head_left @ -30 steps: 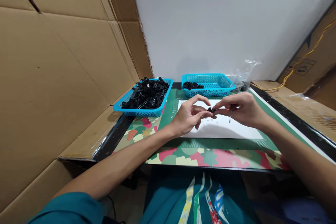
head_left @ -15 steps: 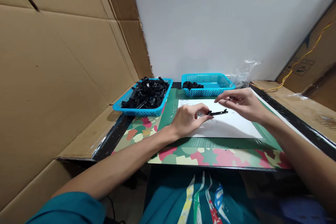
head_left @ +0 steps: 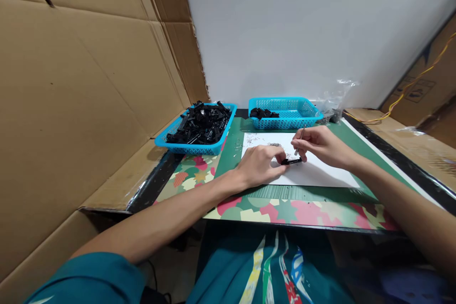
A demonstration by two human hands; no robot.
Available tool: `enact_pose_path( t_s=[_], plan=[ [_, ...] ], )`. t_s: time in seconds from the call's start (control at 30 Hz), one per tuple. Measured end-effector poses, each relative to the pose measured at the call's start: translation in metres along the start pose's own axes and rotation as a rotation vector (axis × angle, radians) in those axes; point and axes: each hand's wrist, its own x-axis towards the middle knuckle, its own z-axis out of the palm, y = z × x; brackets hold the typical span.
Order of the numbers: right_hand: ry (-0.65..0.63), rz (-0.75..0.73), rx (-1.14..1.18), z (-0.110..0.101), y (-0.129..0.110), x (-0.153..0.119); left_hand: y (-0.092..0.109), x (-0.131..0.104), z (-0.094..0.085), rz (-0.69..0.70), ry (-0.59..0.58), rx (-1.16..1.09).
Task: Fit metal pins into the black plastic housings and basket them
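My left hand (head_left: 259, 164) pinches one end of a slim black plastic part (head_left: 294, 161) over the white paper (head_left: 320, 175). My right hand (head_left: 317, 145) is closed on a thin metal tool (head_left: 301, 141), whose lower tip is close to the part's right end; whether it touches cannot be made out. Beyond my left hand, a small pile of tiny metal pieces (head_left: 274, 145) lies on the paper, with more scattered at its upper left.
A blue basket (head_left: 192, 149) heaped with black parts stands at the left. Another blue basket (head_left: 285, 123) behind the paper holds fewer black pieces. Beside it lies a clear plastic bag (head_left: 337, 99). Cardboard walls (head_left: 89, 80) rise on the left.
My right hand has come down and left to the black part, with the metal tool now upright in its fingers. The black part has been lowered slightly in my left hand.
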Motion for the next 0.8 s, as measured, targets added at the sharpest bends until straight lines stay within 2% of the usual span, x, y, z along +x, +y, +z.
enact_pose_path(
  t_s=[0.1, 0.27, 0.8],
  plan=[
    [0.005, -0.008, 0.015, 0.010, -0.003, 0.001, -0.001, 0.000, 0.001, -0.002, -0.008, -0.002],
    [-0.006, -0.039, -0.158, 0.021, -0.008, 0.003, -0.003, 0.001, 0.004, 0.003, 0.018, -0.021],
    [-0.015, -0.046, -0.228, 0.022, -0.002, 0.004, -0.007, 0.002, 0.009, -0.039, 0.077, -0.065]
  ],
)
